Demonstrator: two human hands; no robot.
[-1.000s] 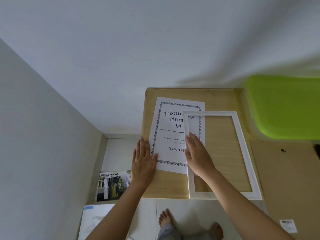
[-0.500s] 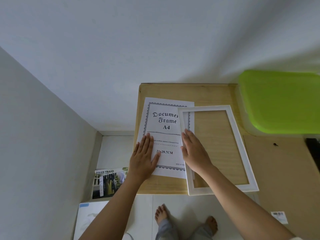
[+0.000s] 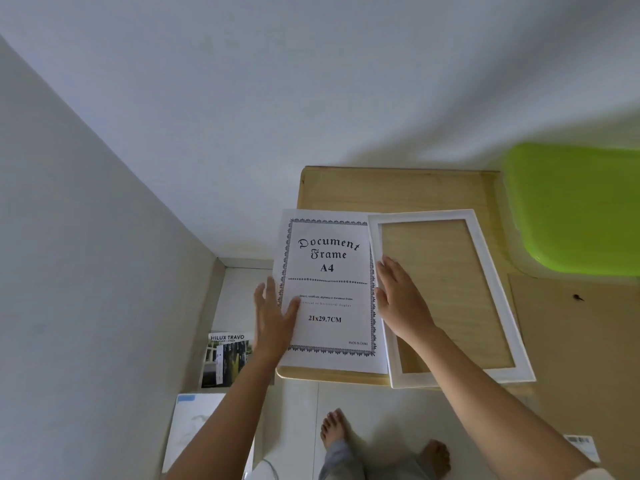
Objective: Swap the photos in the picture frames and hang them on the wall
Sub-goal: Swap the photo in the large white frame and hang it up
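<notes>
Left hand (image 3: 275, 320) flat on sheet (image 3: 329, 292) edge; right hand (image 3: 401, 303) flat on frame (image 3: 493, 282)

Soft, even light, dim and bluish on the wall (image 3: 311, 81) beyond the fingers (image 3: 389, 266). Broad faint shadows right of them, toward the green lid (image 3: 571, 209) (smeared, out of focus). Strong wide-angle bending at the edges; sharp close to the fingers.

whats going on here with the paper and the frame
A person stands at a wooden table, partway through changing a frame's insert. The left hand lies flat on the left edge of the printed "Document Frame A4" sheet. The right hand lies flat on the left rail of the white frame alongside it. The frame is empty, so the tabletop shows through.
</notes>
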